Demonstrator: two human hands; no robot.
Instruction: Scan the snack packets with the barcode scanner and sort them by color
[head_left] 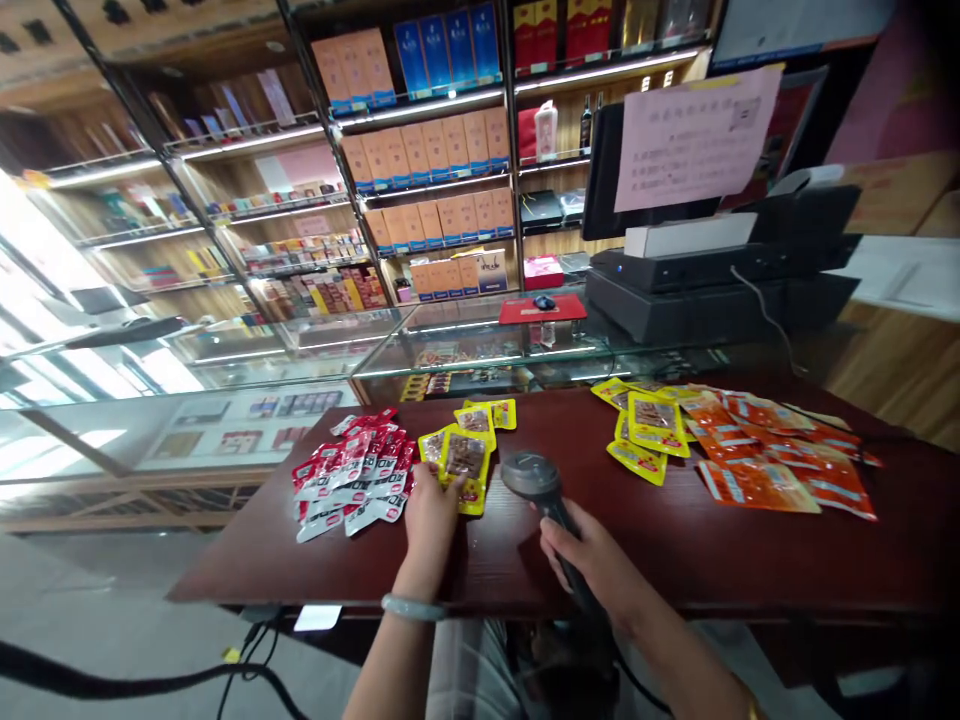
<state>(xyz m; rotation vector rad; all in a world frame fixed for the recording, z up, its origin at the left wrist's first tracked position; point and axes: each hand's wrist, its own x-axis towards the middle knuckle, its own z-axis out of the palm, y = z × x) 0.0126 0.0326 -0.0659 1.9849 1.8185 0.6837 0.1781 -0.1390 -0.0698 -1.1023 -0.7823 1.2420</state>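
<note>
My right hand (581,550) is wrapped around the handle of a dark barcode scanner (531,474), its head pointing left above the brown table. My left hand (433,505) pinches the lower edge of a yellow snack packet (465,456) with a clear window, on top of a small pile of like packets. Left of that hand lies a heap of red and white packets (360,475). To the right, more yellow packets (656,420) overlap one another, beside a spread of orange packets (772,450). My left fingertips are partly hidden against the packets.
Behind the brown table (555,560) stands a glass counter (480,335) with a red mouse pad (517,310). A cash register (697,270) and a monitor with a pink sheet (690,140) are at the right. Boxed goods fill the back shelves. Cables (255,640) hang at the lower left.
</note>
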